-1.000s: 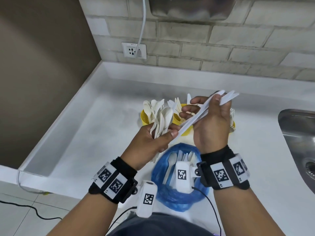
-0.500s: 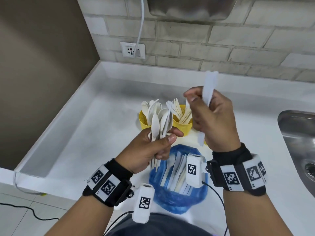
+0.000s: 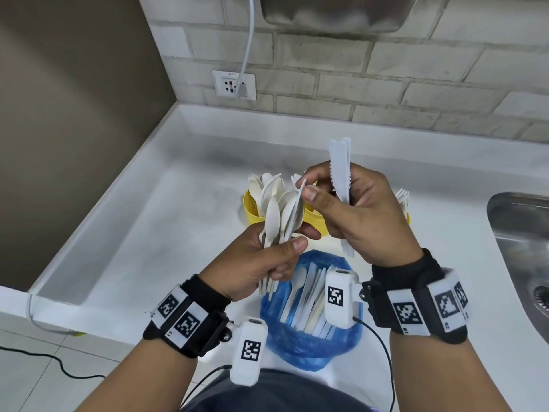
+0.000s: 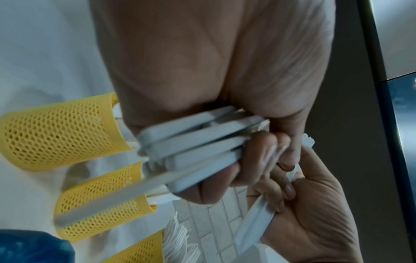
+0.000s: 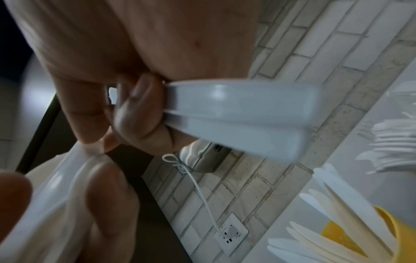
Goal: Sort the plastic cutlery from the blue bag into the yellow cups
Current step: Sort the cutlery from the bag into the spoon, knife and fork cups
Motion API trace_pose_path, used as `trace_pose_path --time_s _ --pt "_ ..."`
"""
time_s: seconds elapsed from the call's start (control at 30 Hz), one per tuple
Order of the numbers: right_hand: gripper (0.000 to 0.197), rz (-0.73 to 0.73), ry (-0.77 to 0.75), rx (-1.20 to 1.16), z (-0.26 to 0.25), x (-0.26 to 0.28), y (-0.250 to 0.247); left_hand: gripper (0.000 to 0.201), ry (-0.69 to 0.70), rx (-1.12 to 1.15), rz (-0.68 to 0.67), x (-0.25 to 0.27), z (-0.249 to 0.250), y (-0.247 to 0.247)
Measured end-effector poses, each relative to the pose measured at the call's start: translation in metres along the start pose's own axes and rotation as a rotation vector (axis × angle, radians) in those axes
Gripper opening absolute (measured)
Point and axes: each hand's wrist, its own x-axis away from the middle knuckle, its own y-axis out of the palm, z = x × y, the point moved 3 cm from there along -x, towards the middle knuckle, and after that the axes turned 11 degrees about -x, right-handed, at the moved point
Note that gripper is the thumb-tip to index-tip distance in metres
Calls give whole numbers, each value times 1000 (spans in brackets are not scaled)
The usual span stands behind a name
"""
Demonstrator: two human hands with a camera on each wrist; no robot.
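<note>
While the left hand (image 3: 261, 260) is gripping a fanned bundle of white plastic spoons (image 3: 280, 212), the right hand (image 3: 361, 212) is clasping upright white plastic knives (image 3: 341, 171) above the white worktop (image 3: 154, 233); the crumpled blue plastic bag (image 3: 312, 343) of cutlery is lying below, the yellow mesh cups (image 3: 251, 208) standing behind.

The right hand (image 3: 356, 215) has been brought across to the spoons (image 3: 279, 215) gripped in the left hand (image 3: 261, 263). One piece there is now pinched while the knives (image 3: 341, 171) are kept upright.
</note>
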Motion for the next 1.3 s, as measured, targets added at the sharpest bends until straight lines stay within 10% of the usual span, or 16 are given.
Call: trace_pose_path --time_s 0.93,1.17,1.3 --pt "19 187 10 -309 9 7 -15 15 57 -136 71 -3 17 4" --pt "30 504 -91 -734 15 3 -24 35 49 -304 116 1 34 10" --pt "28 574 -178 -744 8 6 -27 7 76 -462 119 5 38 14"
